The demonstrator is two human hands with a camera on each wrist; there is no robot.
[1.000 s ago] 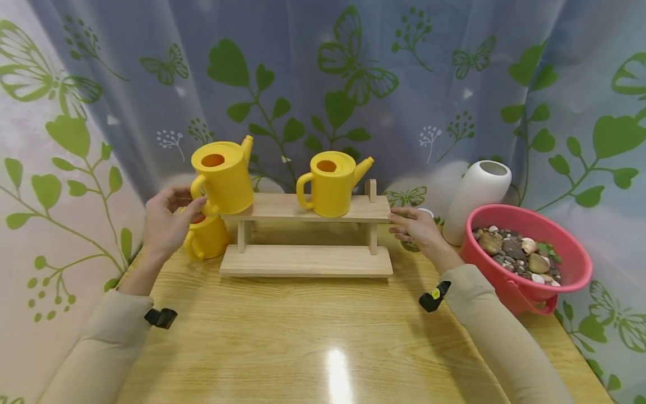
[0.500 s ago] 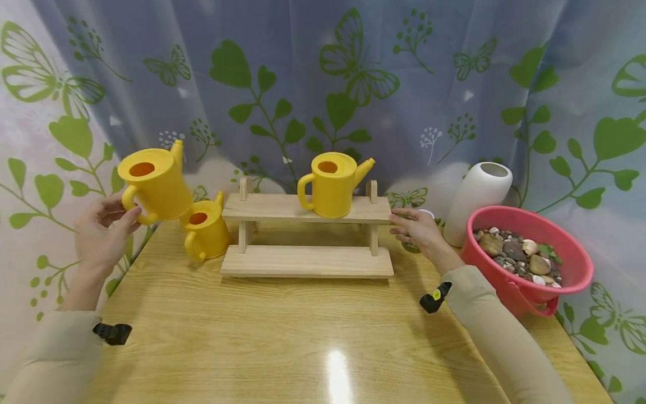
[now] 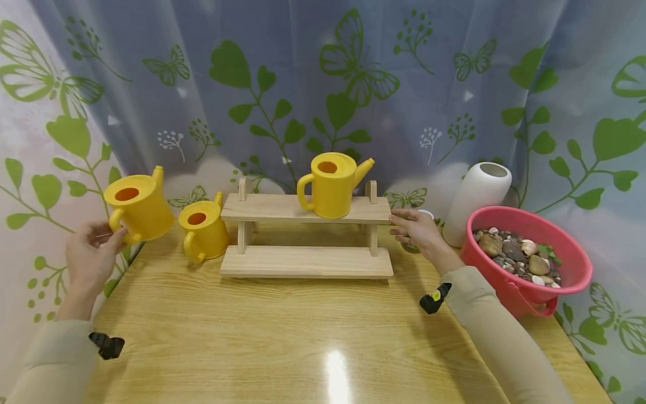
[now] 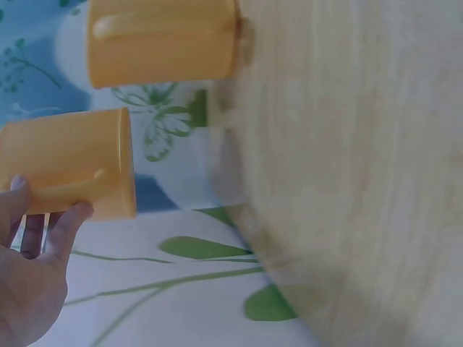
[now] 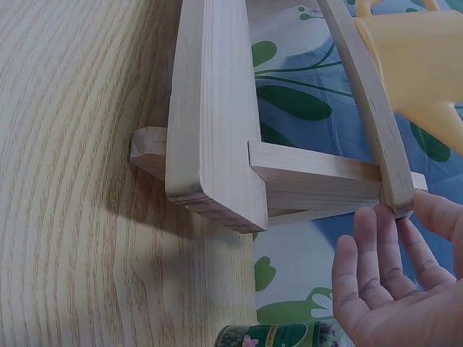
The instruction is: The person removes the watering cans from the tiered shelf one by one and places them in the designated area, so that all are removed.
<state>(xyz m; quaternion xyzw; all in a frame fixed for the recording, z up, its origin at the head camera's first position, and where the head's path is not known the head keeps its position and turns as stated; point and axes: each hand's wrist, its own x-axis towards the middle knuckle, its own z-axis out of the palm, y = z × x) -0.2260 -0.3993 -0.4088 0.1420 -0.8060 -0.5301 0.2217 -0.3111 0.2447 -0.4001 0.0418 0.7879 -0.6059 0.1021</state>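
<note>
A yellow watering can hangs at the left, its handle gripped by my left hand. In the left wrist view, the bottom of this watering can is apart from the tabletop. A second yellow watering can stands on the table between it and the shelf. On the upper board of the two-tier wooden shelf stands a third watering can. My right hand pinches the right end of that upper board; in the right wrist view the thumb and fingers meet at its corner.
A pink bucket of stones and shells stands at the right, beside a white vase. A small jar stands behind my right hand. Patterned curtain borders the wooden table at the back and sides.
My left hand has lifted the watering can off the left of the upper board, carried it leftward past the standing one, then lowered it slightly. My right hand stays at the shelf end.
</note>
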